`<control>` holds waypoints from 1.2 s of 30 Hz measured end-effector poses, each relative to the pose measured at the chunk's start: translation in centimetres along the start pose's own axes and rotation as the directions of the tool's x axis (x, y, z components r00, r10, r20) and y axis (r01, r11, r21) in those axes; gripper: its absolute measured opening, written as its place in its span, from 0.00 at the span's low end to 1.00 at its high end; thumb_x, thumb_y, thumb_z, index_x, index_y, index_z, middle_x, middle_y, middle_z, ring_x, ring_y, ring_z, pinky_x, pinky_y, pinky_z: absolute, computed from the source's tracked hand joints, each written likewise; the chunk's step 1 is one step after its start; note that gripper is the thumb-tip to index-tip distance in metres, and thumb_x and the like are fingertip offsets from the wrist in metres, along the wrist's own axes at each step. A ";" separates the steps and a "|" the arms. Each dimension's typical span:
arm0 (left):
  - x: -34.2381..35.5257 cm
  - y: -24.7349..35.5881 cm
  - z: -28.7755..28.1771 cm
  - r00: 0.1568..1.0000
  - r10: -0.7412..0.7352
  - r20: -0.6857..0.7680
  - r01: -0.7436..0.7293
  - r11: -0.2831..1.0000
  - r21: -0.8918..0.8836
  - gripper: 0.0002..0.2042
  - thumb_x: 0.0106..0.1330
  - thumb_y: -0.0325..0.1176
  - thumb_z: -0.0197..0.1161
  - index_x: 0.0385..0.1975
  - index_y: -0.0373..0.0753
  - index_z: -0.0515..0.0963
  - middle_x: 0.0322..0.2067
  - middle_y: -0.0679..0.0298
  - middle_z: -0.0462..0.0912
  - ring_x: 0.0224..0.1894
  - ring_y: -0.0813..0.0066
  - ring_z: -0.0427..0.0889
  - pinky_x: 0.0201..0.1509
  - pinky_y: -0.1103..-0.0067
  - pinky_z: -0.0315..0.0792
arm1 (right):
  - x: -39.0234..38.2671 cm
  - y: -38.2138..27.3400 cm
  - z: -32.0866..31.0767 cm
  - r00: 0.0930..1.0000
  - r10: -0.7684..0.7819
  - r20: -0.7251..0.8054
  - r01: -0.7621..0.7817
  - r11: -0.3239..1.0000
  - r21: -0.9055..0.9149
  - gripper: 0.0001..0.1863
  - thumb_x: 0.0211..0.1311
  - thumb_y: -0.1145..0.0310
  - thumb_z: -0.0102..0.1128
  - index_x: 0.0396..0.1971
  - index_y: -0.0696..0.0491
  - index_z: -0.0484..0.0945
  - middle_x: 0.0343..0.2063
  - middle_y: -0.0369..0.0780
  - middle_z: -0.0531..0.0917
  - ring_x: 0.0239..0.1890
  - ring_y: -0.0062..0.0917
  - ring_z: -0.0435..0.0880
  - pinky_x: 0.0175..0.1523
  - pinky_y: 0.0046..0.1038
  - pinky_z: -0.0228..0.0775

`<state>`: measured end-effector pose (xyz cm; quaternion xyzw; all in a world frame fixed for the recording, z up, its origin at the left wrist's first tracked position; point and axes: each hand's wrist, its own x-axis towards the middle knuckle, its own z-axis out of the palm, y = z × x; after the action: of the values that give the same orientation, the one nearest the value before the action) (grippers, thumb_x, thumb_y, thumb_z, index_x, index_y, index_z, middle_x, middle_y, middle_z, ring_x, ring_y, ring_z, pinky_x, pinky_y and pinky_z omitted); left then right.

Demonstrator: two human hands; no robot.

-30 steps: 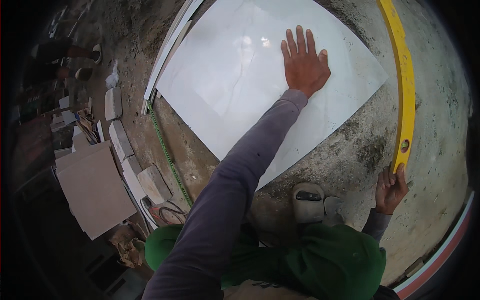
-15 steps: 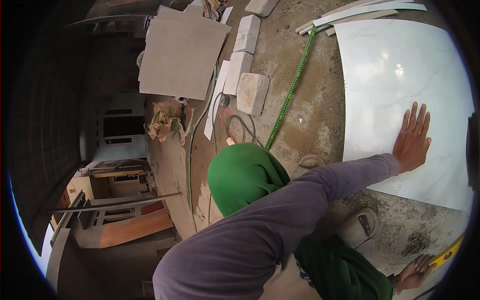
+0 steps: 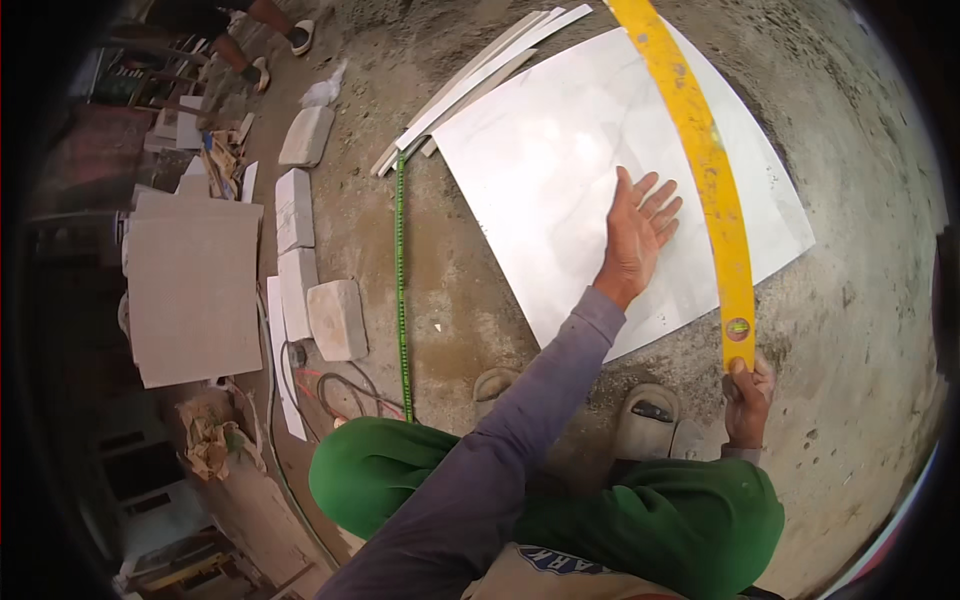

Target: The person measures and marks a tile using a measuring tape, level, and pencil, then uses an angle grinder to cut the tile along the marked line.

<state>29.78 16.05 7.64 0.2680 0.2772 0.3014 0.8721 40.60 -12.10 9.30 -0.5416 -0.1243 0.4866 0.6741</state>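
A large white marbled square tile (image 3: pixel 530 150) lies on the rough concrete ground. My left hand (image 3: pixel 640 232) is over the tile, turned partly palm up, its fingers apart and holding nothing. My right hand (image 3: pixel 748 400) grips the lower end of a long yellow spirit level (image 3: pixel 711 185), which extends diagonally across the tile's right part; whether it touches the tile I cannot tell. Below the tile are my green-trousered knees and sandals (image 3: pixel 645 430).
Narrow tile strips (image 3: pixel 495 65) lie above the tile. A green measuring strip (image 3: pixel 401 270) runs down its left side. Pale blocks (image 3: pixel 337 322), tangled cables (image 3: pixel 345 395), stacked boards (image 3: pixel 195 290) and crumpled paper (image 3: pixel 212 430) are at left. Another person's legs (image 3: pixel 230 50) show top left.
My left hand has left its flat position on the tile and turned over. The level in my right hand has moved leftward over the tile. The view swung left and back.
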 end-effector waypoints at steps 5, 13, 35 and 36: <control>0.3 6.8 -5.2 0.962 0.265 -0.061 -0.265 0.964 0.007 0.38 0.81 0.62 0.50 0.74 0.33 0.62 0.71 0.45 0.70 0.73 0.52 0.69 0.78 0.57 0.65 | -0.9 1.1 1.9 0.966 0.092 0.242 0.048 0.854 -0.517 0.18 0.74 0.58 0.72 0.45 0.61 0.88 0.32 0.31 0.86 0.36 0.13 0.79 0.42 0.24 0.70; -0.2 8.9 -3.8 0.904 0.365 -0.224 -0.395 0.912 -0.108 0.39 0.82 0.56 0.56 0.76 0.28 0.55 0.70 0.43 0.70 0.77 0.53 0.69 0.85 0.64 0.61 | -3.6 -1.4 0.1 0.994 -0.023 0.106 0.065 0.908 -0.413 0.25 0.72 0.52 0.71 0.54 0.60 0.88 0.38 0.39 0.91 0.41 0.21 0.84 0.48 0.27 0.74; 6.5 5.2 -8.0 0.935 0.297 -0.193 -0.084 0.715 0.694 0.22 0.75 0.24 0.65 0.66 0.25 0.74 0.42 0.65 0.83 0.40 0.81 0.82 0.51 0.79 0.80 | 1.8 3.9 -4.8 0.939 0.137 -0.315 -0.238 0.920 -0.311 0.17 0.78 0.52 0.65 0.34 0.50 0.83 0.21 0.23 0.73 0.20 0.07 0.62 0.26 0.19 0.52; 7.4 5.2 -6.9 0.928 0.302 -0.219 -0.067 0.712 0.699 0.23 0.73 0.23 0.64 0.66 0.25 0.73 0.42 0.64 0.84 0.41 0.81 0.82 0.51 0.80 0.80 | 2.5 4.2 -5.0 0.933 0.095 -0.347 -0.229 0.901 -0.369 0.18 0.79 0.52 0.64 0.34 0.50 0.83 0.21 0.22 0.73 0.21 0.06 0.62 0.26 0.19 0.51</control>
<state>28.27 26.62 3.74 0.5429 0.4758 0.3045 0.6214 43.14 -13.38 2.94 -0.7492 -0.0648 0.4111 0.5154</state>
